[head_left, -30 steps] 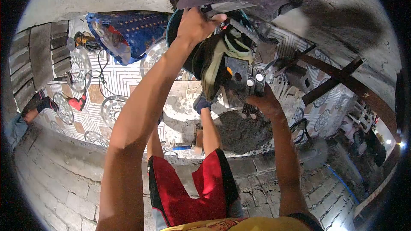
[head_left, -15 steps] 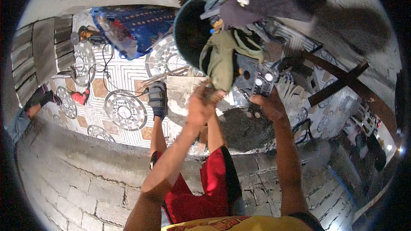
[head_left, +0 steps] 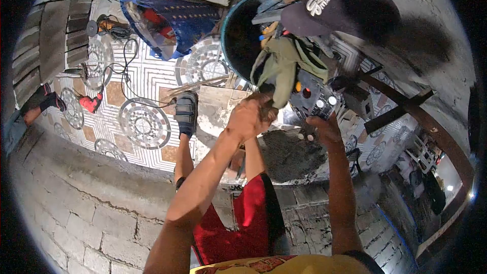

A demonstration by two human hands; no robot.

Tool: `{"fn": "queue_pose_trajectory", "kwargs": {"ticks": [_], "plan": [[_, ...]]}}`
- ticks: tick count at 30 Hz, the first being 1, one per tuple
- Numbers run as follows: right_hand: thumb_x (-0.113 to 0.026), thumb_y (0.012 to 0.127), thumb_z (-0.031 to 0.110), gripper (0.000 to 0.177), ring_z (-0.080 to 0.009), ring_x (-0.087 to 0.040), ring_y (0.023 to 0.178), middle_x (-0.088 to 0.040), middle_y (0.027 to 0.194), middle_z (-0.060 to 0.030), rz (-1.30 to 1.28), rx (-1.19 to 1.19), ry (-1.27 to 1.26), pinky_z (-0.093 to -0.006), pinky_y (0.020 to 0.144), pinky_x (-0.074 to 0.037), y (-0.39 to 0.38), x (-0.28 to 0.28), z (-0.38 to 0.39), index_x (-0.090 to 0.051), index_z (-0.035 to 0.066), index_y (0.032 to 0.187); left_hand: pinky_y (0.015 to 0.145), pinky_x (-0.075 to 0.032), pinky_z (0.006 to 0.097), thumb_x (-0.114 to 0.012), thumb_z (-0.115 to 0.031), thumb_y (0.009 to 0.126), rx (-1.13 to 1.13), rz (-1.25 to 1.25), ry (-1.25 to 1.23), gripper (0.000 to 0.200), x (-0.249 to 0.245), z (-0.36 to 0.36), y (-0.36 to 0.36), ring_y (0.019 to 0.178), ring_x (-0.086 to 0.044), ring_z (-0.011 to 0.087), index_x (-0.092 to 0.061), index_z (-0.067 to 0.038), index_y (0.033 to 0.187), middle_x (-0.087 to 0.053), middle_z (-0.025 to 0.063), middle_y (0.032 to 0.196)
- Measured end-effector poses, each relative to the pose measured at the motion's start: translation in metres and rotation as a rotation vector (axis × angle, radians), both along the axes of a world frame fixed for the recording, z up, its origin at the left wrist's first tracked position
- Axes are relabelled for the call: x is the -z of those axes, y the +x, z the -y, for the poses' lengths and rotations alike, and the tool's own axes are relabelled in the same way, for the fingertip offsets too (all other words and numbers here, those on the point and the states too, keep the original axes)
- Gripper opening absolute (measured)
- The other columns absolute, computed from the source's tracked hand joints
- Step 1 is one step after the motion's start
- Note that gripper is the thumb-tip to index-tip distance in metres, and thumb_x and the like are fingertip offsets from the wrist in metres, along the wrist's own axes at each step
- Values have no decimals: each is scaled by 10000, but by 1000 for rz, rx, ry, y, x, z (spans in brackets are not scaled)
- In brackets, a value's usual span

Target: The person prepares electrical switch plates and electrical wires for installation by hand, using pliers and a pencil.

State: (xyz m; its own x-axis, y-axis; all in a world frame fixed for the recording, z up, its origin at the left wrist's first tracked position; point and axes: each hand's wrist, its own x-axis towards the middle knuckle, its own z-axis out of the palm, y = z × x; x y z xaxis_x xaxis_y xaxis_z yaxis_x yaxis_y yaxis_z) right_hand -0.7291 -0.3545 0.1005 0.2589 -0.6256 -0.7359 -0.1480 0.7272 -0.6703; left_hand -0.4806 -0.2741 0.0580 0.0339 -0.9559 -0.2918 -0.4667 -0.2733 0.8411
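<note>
My left hand (head_left: 248, 121) is closed, its fingers curled at the lower end of an olive-green cloth (head_left: 284, 73). What lies inside those fingers is dark and blurred, so I cannot make it out. My right hand (head_left: 325, 129) grips the near edge of a black box-like case (head_left: 310, 94) with round silver pieces and an orange spot on its face, the thumb on top. The cloth hangs just left of the case, with coloured tool handles (head_left: 269, 31) above it. Beneath my hands lies a heap of dark grey mortar or sand (head_left: 294, 157).
A large dark tub (head_left: 227, 40) stands behind the cloth, and a dark cap (head_left: 345, 12) is above it. A blue bag (head_left: 187, 23), a black cable (head_left: 127, 73) and a red tool (head_left: 91, 103) are leftward. Crossed dark bars (head_left: 406, 102) stand right. My sandalled foot (head_left: 186, 114) is on tile.
The view has shifted, so the tub, cloth and cap appear further right. My left hand has moved slightly right and looks more tightly closed. My right hand still grips the case.
</note>
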Motion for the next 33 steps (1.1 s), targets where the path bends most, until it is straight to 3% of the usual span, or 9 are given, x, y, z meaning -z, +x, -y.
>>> {"fn": "queue_pose_trajectory", "kwargs": {"ticks": [2, 4, 9, 14, 17, 26, 27, 29, 33], "plan": [[-731, 712, 67, 504, -184, -615, 971, -634, 1080, -32, -131, -30, -20, -335, 867, -482, -4, 2, -4, -552, 60, 1183, 844, -507, 428, -656, -258, 770, 153, 71, -75, 359, 1, 1, 25, 904, -641, 346, -664, -143, 1110, -669, 195, 930], [-740, 708, 123, 498, -193, -609, 977, -636, 1072, -43, -99, 78, -18, -337, 877, -476, 13, -10, -4, -565, 50, 1169, 827, -506, 439, -625, -231, 778, -38, -302, 375, 312, -1, 37, 46, 906, -621, 363, -676, -147, 1074, -650, 174, 1031], [-727, 722, 177, 475, -204, -592, 987, -623, 1086, -40, -174, -74, -25, -346, 900, -458, 9, -2, -10, -586, 51, 1158, 783, -500, 455, -576, -199, 822, 333, 449, -405, 189, 88, 130, 70, 975, -641, 316, -673, -124, 965, -665, 129, 1056], [-730, 782, 133, 520, -197, -596, 1023, -625, 1140, -56, -242, -220, -45, -365, 920, -476, 12, -5, -4, -517, 46, 1248, 829, -489, 445, -584, -207, 861, 862, 648, 111, 280, 150, 192, 41, 1086, -622, 256, -663, -154, 1125, -634, 93, 1205], [-715, 777, 153, 440, -172, -569, 922, -610, 1046, -23, -344, -325, -83, -331, 820, -471, 2, 5, -11, -552, 61, 1175, 906, -457, 446, -516, -237, 926, 870, 800, 102, 309, 251, 206, 38, 1139, -597, 262, -639, -155, 1198, -601, 117, 1262], [-772, 734, 62, 499, -131, -575, 982, -616, 1090, -24, -148, -5, 258, -302, 843, -480, -2, 5, -26, -543, 85, 1176, 848, -448, 442, -520, -219, 901, 771, 843, 114, 309, 291, 204, 36, 1073, -606, 261, -642, -150, 1176, -620, 99, 1199], [-727, 767, 19, 480, -164, -601, 891, -622, 1050, -64, 90, 303, 433, -317, 770, -521, -4, 9, -29, -514, 82, 1192, 842, -447, 442, -521, -217, 898, 762, 848, 106, 309, 291, 207, 35, 1066, -607, 260, -642, -149, 1174, -622, 97, 1192], [-686, 799, -11, 529, -209, -610, 929, -607, 1089, -107, -81, -124, -101, -347, 819, -546, 1, 9, -26, -438, 75, 1258, 829, -445, 441, -522, -213, 893, 735, 849, 81, 309, 290, 222, 29, 1051, -610, 260, -643, -148, 1169, -626, 93, 1178], [-723, 774, 37, 579, -144, -566, 981, -583, 1112, -44, 119, 180, 195, -279, 841, -488, 8, 4, -19, -422, 89, 1267, 803, -441, 439, -524, -205, 881, 673, 847, 28, 309, 291, 265, 7, 1021, -614, 259, -644, -145, 1160, -634, 86, 1150]]}}
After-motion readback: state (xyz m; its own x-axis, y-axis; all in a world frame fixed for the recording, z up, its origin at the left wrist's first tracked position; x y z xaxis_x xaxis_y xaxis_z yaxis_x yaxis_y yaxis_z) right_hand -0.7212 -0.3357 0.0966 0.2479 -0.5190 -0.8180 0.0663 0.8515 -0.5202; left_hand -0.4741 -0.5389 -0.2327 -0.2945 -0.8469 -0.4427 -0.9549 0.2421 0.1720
